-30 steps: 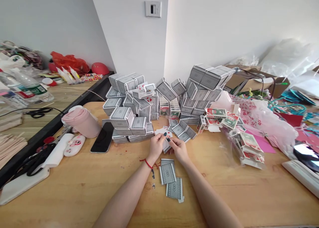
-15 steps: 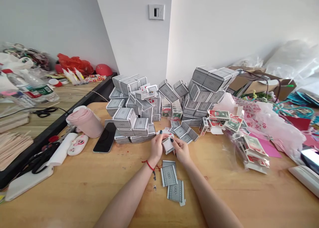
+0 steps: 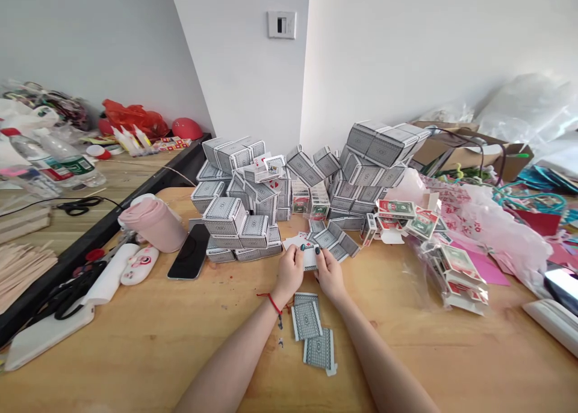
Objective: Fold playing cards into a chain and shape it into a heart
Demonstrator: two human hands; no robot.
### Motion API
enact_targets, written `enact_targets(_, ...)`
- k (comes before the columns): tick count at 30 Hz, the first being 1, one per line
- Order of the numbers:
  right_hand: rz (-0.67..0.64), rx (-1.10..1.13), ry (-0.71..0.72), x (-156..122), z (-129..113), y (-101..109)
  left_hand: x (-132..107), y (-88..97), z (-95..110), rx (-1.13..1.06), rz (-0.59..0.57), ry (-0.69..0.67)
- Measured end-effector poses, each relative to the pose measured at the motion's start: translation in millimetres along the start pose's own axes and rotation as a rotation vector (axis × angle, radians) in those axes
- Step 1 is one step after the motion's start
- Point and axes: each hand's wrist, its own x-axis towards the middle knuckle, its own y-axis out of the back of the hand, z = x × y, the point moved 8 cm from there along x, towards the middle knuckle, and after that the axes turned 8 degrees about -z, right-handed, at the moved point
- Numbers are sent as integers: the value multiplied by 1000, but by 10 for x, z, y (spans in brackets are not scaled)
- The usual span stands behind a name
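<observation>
My left hand point(image 3: 291, 270) and my right hand point(image 3: 329, 271) pinch a white-faced playing card point(image 3: 309, 257) between them, thumbs on top. Whether more than one card is in the grip I cannot tell. Just beyond, some loose cards point(image 3: 294, 241) lie face up, partly covered by my fingers. Folded cards with grey patterned backs point(image 3: 335, 239) rest right behind my right hand. Between my forearms lie several flat grey-backed cards with folded edges point(image 3: 307, 320). Boxes made of folded cards point(image 3: 224, 215) are stacked at the left, and more card boxes point(image 3: 380, 143) pile up at the right.
A black phone point(image 3: 189, 251), a pink cup point(image 3: 156, 220) and a white mouse point(image 3: 139, 265) are at the left. Red-and-green card packs point(image 3: 458, 267) and a plastic bag point(image 3: 487, 220) lie to the right. Scissors point(image 3: 76, 289) are by the left ledge.
My hands have turned the card piece they hold, so a flat white face now shows between the thumbs. My left hand has shifted slightly right. The view has moved slightly.
</observation>
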Motion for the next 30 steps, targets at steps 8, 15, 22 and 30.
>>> enact_targets(8, -34, -183, 17, -43, -99, -20, -40, 29, -5, 102, 56, 10)
enact_targets(15, 10, -177, 49, -57, -117, -30, -52, 109, 37, 134, 95, 1)
enact_targets(22, 14, -125, 87, -12, -137, 9, -13, 75, 18, 51, 35, 19)
enact_targets(30, 12, -47, -26, 34, 34, 41, -8, 6, 109, 119, -30, -116)
